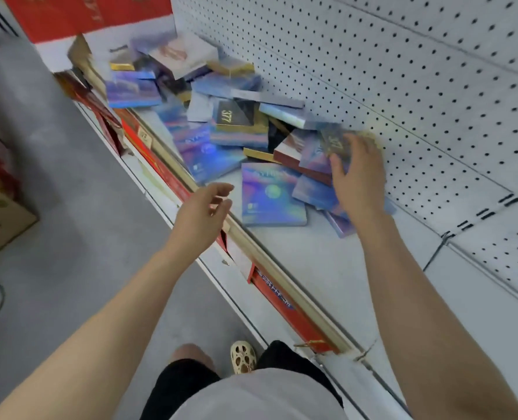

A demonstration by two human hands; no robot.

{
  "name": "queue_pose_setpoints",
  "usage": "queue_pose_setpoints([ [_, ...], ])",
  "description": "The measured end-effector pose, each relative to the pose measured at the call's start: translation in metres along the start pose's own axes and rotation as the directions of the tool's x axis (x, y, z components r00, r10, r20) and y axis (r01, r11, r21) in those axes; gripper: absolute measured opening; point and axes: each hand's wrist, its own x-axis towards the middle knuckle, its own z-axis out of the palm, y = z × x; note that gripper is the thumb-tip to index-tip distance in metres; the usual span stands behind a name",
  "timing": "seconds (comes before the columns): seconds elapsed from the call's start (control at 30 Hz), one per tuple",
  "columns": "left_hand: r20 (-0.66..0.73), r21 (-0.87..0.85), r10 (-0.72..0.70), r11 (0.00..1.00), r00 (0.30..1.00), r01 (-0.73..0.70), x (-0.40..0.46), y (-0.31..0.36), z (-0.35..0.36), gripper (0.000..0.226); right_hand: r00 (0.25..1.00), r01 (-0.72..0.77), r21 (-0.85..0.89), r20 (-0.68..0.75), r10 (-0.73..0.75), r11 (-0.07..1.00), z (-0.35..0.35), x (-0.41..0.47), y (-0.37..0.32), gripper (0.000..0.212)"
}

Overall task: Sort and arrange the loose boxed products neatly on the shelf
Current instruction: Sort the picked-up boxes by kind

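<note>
A loose pile of flat boxed products lies across the white shelf (312, 262). Most are iridescent blue-purple, like the box (271, 197) lying flat at the pile's near end. One black and gold box marked 377 (236, 115) sits mid-pile. My right hand (359, 174) is at the pile's right end by the back panel. Its thumb and fingers grip a blurred gold-toned box marked 377 (335, 142). My left hand (203, 209) hovers above the shelf's front rail, fingers loosely curled, holding nothing.
A white pegboard panel (418, 95) backs the shelf. A gold rail (282, 277) runs along the front edge, with red boxes (285, 310) on the lower level. A red carton (79, 16) stands at the far end. A cardboard box (0, 216) sits on the grey floor.
</note>
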Motion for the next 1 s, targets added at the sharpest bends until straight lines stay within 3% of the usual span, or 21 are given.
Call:
queue_pose_setpoints([
  [0.33,0.183,0.162,0.347,0.912,0.92,-0.376,0.206,-0.017,-0.015,0.036,0.949,-0.064,-0.303,0.276,0.152,0.951,0.086,0.101,-0.026,0.058],
  [0.5,0.286,0.249,0.419,0.836,0.862,-0.489,0.291,-0.029,-0.018,0.048,0.958,-0.209,-0.347,0.113,0.262,0.914,0.116,0.108,-0.038,0.035],
  [0.67,0.403,0.256,0.512,0.733,0.759,-0.63,0.355,-0.028,0.003,0.052,0.942,-0.297,-0.367,0.036,0.333,0.881,0.126,0.111,-0.053,0.038],
  [0.77,0.437,0.32,0.527,0.666,0.729,-0.674,0.371,-0.021,0.01,0.04,0.914,-0.384,-0.304,0.007,0.405,0.872,0.126,0.116,-0.063,0.037],
  [0.83,0.387,0.337,0.584,0.631,0.714,-0.699,0.375,-0.018,0.005,0.034,0.904,-0.421,-0.202,-0.016,0.427,0.884,0.125,0.119,-0.071,0.034],
  [1.0,0.258,0.339,0.76,0.507,0.596,-0.793,0.363,-0.028,-0.025,0.033,0.907,-0.418,-0.009,-0.064,0.417,0.908,0.112,0.118,-0.088,0.041],
])
